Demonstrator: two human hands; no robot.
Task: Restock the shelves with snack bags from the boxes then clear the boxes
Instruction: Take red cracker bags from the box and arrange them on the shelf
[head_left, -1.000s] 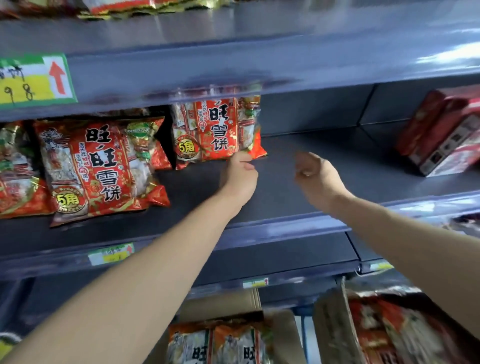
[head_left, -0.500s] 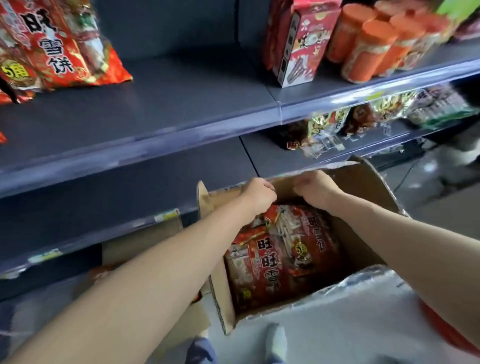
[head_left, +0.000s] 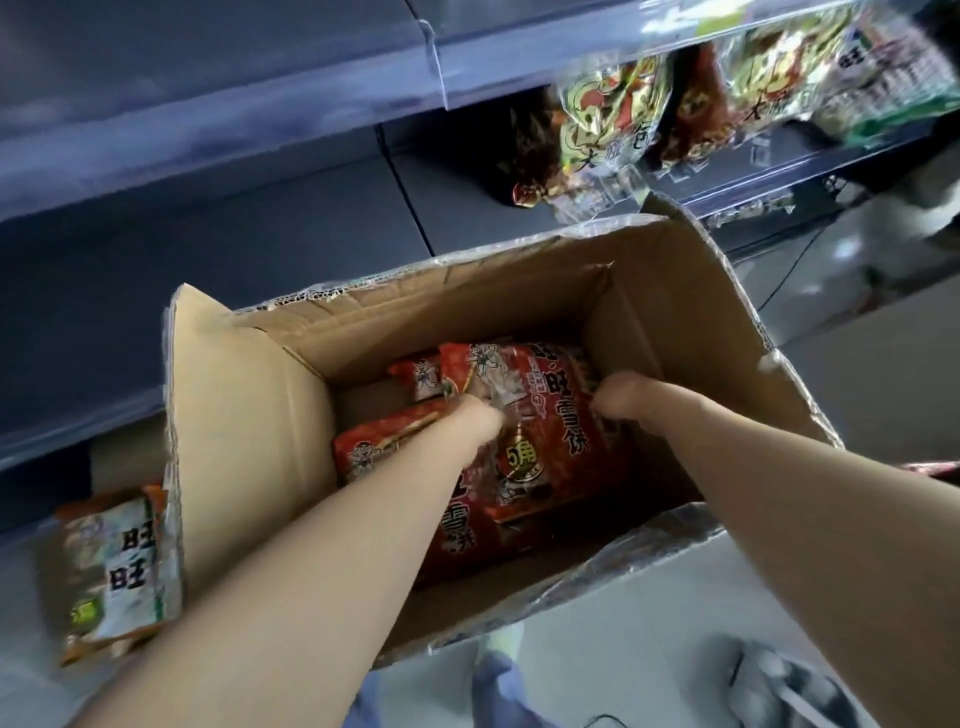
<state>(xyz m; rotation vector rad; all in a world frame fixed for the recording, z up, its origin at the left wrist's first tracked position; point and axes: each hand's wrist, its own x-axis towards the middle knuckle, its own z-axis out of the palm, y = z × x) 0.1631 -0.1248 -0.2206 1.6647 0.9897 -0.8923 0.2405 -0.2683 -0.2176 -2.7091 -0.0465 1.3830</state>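
Observation:
An open cardboard box (head_left: 244, 447) stands on the floor below the shelves, with several red snack bags inside. Both my hands reach down into it. My left hand (head_left: 475, 418) is closed on the left side of the top red snack bag (head_left: 540, 415). On that bag's right edge my right hand (head_left: 621, 397) is closed too. More red bags (head_left: 384, 441) lie beneath and to the left of it. The fingertips of both hands are hidden by the bag.
A second box at the lower left holds a green-labelled snack bag (head_left: 119, 566). Grey shelves (head_left: 234, 223) rise behind the box. Gold and red snack bags (head_left: 613, 124) sit on the shelf at the upper right. Shoes (head_left: 498, 670) show on the floor.
My hands left the shelf, dropped to the box rim, and now reach deeper inside and close on the top red bag. The view tilted down toward the box.

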